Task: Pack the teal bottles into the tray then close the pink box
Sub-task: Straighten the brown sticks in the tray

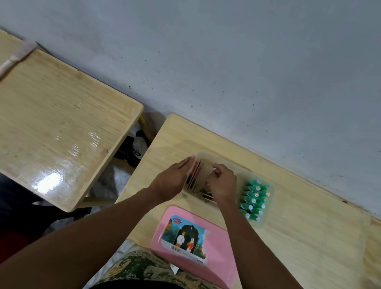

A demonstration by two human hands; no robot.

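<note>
We find both hands at the clear box (pixel 224 161), which we take as our landmark on the light wooden counter (pixel 313 233). The left hand (pixel 172 180) lies flat, fingers together, pressed against the box's left wall. The right hand (pixel 223 184) is curled inside the box, its fingertips closed on a tan divider card (pixel 205 174); we cannot tell exactly how the pinch is made.

In our judgement the step in hand is settling the inner divider before any further packing. To do it well, the left hand should brace the wall so the box does not slide, while the right seats the card squarely and upright, without bending it or disturbing the dark and reddish items beside it, which we cannot identify.

The teal bottles (pixel 254 200) stand just right of the box, touching its side, in a clear tray (pixel 268 204). They are small, packed in close rows, with teal caps and small coloured dots on top. The tray appears full, though we cannot confirm the count.

The pink lid (pixel 216 252) lies flat on the counter nearer the person than the box, apart from it, printed label up. Closing is not yet done.
</note>
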